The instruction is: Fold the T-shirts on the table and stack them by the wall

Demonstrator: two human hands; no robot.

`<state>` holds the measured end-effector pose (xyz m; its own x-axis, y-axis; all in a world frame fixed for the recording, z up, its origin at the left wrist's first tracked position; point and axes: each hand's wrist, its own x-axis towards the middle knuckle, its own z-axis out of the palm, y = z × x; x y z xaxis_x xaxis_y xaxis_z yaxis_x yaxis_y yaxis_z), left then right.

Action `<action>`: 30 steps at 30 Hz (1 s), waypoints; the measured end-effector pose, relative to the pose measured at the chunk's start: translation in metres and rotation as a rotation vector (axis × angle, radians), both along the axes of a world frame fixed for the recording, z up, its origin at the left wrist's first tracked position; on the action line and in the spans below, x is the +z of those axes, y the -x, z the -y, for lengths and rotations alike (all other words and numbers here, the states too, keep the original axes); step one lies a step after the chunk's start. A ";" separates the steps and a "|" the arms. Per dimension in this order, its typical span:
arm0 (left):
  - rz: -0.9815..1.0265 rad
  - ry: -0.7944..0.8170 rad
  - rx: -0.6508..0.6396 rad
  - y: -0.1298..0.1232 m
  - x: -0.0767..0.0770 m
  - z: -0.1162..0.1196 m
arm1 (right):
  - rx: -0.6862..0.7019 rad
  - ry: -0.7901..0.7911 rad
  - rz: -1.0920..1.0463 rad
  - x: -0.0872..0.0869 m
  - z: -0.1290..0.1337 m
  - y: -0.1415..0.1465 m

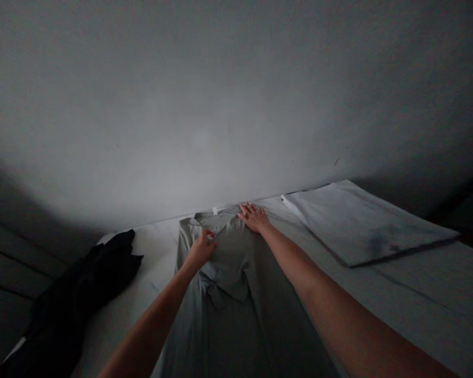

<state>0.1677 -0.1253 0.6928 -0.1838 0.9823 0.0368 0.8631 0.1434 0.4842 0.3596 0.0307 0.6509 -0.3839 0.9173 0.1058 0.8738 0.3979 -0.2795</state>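
A grey-green shirt [228, 262] lies spread on a white-sheeted bed, its collar toward the wall and a small white tag at the neck. Folds bunch up in its middle. My right hand [254, 218] rests flat with fingers spread on the shirt's upper right part, near the shoulder. Over the upper left of the shirt, just below the collar, is my left hand [202, 248], its fingers curled together; whether cloth is pinched between them is too small and dim to make out.
Black clothing [90, 278] lies in a heap on the left side of the bed. A folded whitish cloth [358, 220] lies flat on the right. Behind the bed's far edge rises a plain wall [201, 115].
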 end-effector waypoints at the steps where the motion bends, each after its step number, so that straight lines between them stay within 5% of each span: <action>1: -0.022 -0.003 -0.010 0.000 -0.001 0.002 | -0.002 -0.005 0.002 -0.001 -0.001 0.000; 12: -0.352 0.155 0.023 -0.017 0.006 0.016 | -0.082 -0.013 0.033 -0.009 -0.008 0.001; 17: -0.563 -0.025 0.029 -0.023 0.009 0.030 | -0.103 -0.012 0.039 0.000 -0.004 0.002; 22: -0.628 -0.306 -0.213 -0.017 -0.014 0.052 | 0.038 -0.206 -0.016 -0.001 0.022 0.007; 26: -0.603 -0.241 -0.382 -0.010 -0.042 0.060 | 0.241 -0.187 -0.025 -0.015 0.042 0.007; 30: -0.560 -0.159 -0.399 -0.007 -0.050 0.064 | 0.201 -0.131 -0.052 -0.013 0.063 -0.001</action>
<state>0.1742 -0.1897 0.6423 0.2780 0.9455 0.1694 0.9605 -0.2718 -0.0595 0.3604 -0.0328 0.6378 -0.5482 0.8002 0.2433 0.7592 0.5981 -0.2565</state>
